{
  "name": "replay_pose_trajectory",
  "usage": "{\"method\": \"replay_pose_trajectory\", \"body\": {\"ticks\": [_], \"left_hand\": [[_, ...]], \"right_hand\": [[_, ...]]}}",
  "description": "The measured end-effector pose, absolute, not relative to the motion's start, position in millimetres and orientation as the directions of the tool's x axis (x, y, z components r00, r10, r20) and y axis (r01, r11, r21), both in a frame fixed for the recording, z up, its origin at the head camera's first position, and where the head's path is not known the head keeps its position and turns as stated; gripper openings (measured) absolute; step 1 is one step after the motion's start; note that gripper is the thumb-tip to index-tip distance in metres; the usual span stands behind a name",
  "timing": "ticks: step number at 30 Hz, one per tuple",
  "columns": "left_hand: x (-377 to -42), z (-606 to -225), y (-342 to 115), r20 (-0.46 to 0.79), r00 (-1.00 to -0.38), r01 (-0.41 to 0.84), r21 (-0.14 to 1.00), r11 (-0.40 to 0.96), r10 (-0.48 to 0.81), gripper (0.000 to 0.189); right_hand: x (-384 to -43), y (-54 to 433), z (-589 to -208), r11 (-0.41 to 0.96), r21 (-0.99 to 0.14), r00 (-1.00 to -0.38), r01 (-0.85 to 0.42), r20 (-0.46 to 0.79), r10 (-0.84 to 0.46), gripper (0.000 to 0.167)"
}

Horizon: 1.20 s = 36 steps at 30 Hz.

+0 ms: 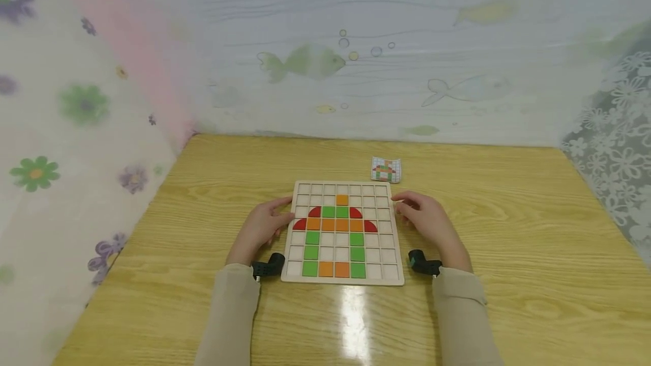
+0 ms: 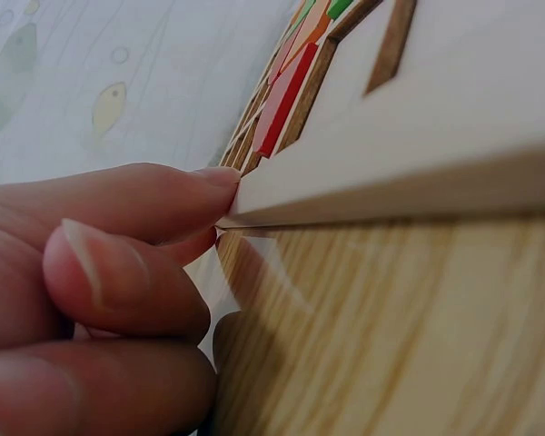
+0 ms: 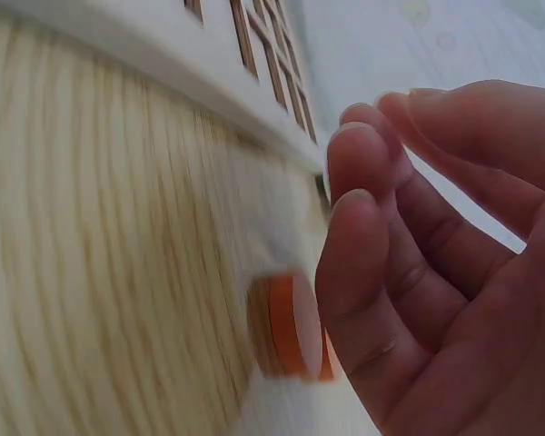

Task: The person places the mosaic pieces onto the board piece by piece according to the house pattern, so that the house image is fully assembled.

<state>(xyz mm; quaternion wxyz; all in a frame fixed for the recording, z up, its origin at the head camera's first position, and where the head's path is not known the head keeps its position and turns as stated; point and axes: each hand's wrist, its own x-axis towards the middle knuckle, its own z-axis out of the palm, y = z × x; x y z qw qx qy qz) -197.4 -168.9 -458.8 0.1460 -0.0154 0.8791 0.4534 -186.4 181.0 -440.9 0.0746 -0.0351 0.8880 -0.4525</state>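
A square wooden grid board (image 1: pixel 373 282) lies on the table, with green, orange and red tiles set in some of its cells. The red quarter-round tiles flank the upper rows. My left hand (image 1: pixel 260 226) is at the board's left side; in the left wrist view a fingertip (image 2: pixel 220 176) touches the edge of the rim. On the opposite side, my right hand (image 1: pixel 428 220) has loosely bent fingers by the right rim. Nothing shows between those fingers in the right wrist view, where an orange and pale piece (image 3: pixel 286 327) appears beside them, blurred.
A small pattern card (image 1: pixel 386 170) with a similar coloured design lies just behind the board's upper right corner. The wooden table (image 1: pixel 529 230) extends on both sides. Behind it stands a wall (image 1: pixel 386 100) with fish drawings. Each wrist carries a black camera (image 1: pixel 423 263).
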Motion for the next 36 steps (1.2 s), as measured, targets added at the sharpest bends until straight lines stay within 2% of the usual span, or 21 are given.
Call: {"method": "replay_pose_trajectory", "body": {"ticks": [9,14,18,24,36], "left_hand": [[-198.2,-461.4,-168.6,-0.256,-0.959,-0.137,0.789,0.599,0.119,0.043],[-198.8,-463.2,-170.1,-0.264,-0.958,-0.147,0.792,0.592,0.115,0.042],[-198.4,-462.1,-170.8,-0.272,-0.956,-0.157,0.791,0.591,0.109,0.042],[-198.1,-460.0,-169.7,-0.266,-0.957,-0.145,0.784,0.604,0.116,0.043],[-199.1,-462.0,-168.9,-0.269,-0.957,-0.156,0.794,0.588,0.109,0.044]], "right_hand": [[-182.9,204.6,-445.5,0.607,-0.795,-0.988,0.005,-0.099,-0.122,0.029],[-180.0,211.7,-444.6,0.641,-0.767,-0.983,0.026,-0.137,-0.124,0.031],[-178.3,215.7,-442.3,0.646,-0.762,-0.973,0.043,-0.179,-0.147,0.032],[-176.7,221.1,-439.7,0.674,-0.739,-0.961,0.001,-0.187,-0.203,0.035],[-176.9,219.8,-441.2,0.717,-0.697,-0.969,-0.030,-0.156,-0.192,0.026]]}}
